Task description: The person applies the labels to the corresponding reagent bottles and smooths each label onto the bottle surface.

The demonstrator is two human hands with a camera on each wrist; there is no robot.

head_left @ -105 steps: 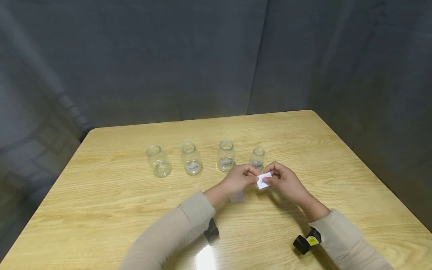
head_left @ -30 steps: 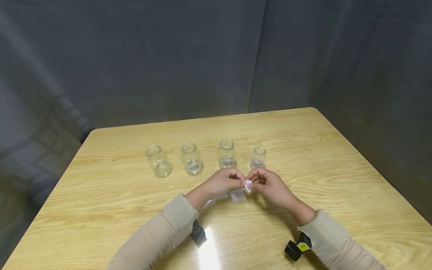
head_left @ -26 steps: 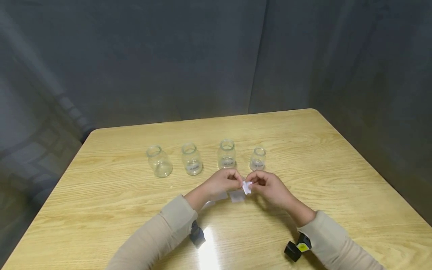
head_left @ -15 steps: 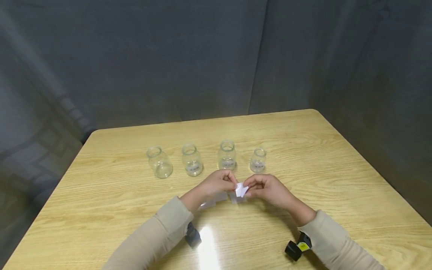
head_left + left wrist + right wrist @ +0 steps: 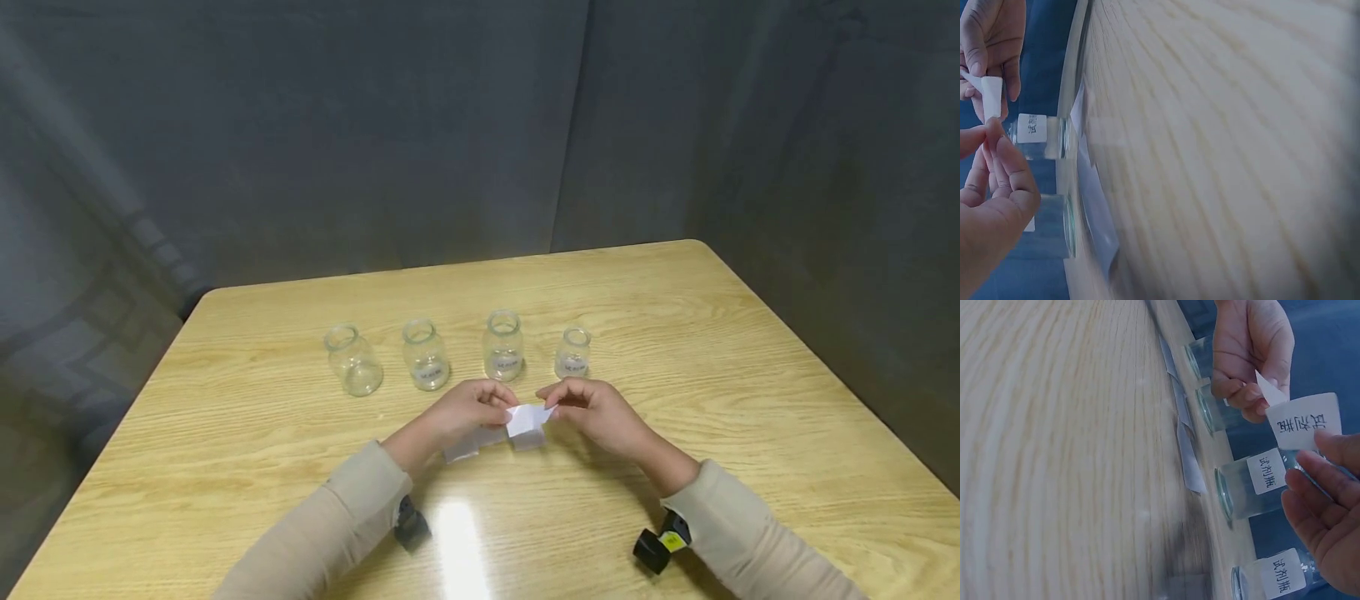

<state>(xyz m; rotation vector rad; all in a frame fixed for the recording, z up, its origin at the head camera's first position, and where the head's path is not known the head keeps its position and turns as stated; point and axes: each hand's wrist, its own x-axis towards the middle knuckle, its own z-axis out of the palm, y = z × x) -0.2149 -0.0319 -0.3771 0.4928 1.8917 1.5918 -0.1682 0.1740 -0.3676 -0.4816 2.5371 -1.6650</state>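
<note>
My left hand (image 5: 468, 412) and my right hand (image 5: 600, 417) meet in front of the jars, both pinching a small white paper label (image 5: 521, 420). In the right wrist view the label (image 5: 1305, 419) bears handwritten characters, and my right thumb and fingers hold its edge. A thin white flap (image 5: 1270, 391) angles away from it towards the left hand's fingers. From the left wrist, the label (image 5: 992, 97) appears as a narrow strip between both hands. Behind the right hand stands a small glass jar (image 5: 573, 354) with a white label on its front.
Left of the small jar, three larger glass jars (image 5: 503, 346) stand in a row; the leftmost jar (image 5: 354, 362) shows no label. White paper pieces (image 5: 461, 448) lie on the wooden table (image 5: 300, 467) under the hands. A dark curtain (image 5: 375, 133) hangs behind the table.
Both hands have shifted left from in front of the small jar. The label, first held flat with writing showing upward, was turned and bent, and now shows a blank face with a flap parted from it.
</note>
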